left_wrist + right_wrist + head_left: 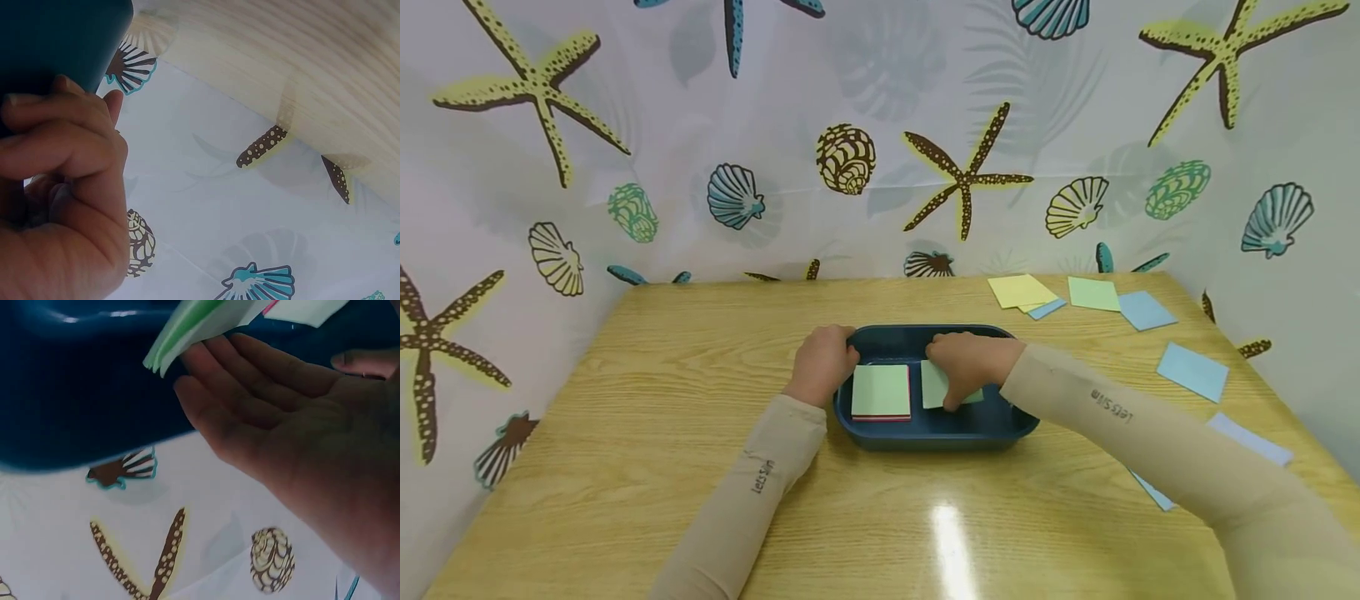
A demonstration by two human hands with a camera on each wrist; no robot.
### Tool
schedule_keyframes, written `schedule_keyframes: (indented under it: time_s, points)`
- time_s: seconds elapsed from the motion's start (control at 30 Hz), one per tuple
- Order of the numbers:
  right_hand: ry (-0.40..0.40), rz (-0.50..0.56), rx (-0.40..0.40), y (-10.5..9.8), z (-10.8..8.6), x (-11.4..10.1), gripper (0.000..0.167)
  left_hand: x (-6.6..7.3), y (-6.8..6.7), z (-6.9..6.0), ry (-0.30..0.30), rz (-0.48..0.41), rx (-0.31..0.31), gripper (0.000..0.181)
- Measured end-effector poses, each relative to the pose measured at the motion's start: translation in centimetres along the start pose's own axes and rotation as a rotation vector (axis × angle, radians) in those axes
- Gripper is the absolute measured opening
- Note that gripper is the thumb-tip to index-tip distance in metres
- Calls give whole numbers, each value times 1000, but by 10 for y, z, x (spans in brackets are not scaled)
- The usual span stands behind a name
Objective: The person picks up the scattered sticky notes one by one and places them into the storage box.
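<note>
Wood-grain table (587, 500), dark blue tray (936, 444) at its middle; using the tray as reference. Near right of it: a pale blue sheet (1153, 490) half hidden by the right sleeve (1187, 467), then a lavender-blue sheet (1251, 437) farther out. Tray's long axis runs left-right. Stack with red-pink lower layers (880, 390) lies in its left half, light green on top, squared to the tray walls. Light green sheets (931, 388) sit in its right half, turned slightly off square; nearly square outline, so no clear long axis. Left hand (823, 362) grips the tray's left end, fingers curled. Right hand (962, 362) is over the green sheets: fingers nearly straight, tips touching them, thumb parted in the wrist view, no firm pinch visible. Right of the tray: blue sheet (1192, 372); far right: another blue one (1147, 310), a green one (1093, 293), yellow sheets (1018, 289) overlapping a blue corner (1048, 309). My read: partway; two groups inside the tray, loose sheets outside not gathered. Behind the tray: seashell-print curtain (662, 108).
</note>
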State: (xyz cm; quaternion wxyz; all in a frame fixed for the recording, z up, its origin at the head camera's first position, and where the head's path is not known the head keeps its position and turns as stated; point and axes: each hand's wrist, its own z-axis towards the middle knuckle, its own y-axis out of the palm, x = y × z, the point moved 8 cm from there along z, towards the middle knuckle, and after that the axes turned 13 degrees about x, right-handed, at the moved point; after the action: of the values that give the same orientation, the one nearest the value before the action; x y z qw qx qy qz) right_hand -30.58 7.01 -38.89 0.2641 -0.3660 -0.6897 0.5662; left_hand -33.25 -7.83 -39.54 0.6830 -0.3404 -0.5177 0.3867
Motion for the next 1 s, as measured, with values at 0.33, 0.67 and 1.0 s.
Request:
schedule_keyframes:
  time_s: [0.33, 0.67, 1.0]
  points:
    - [60, 2, -60, 21, 12, -11, 67, 0, 1, -1, 3, -11, 0, 37]
    - [51, 44, -57, 21, 16, -12, 76, 1, -1, 1, 4, -9, 5, 38]
    - [46, 47, -57, 23, 17, -13, 78, -1, 0, -1, 6, -2, 13, 37]
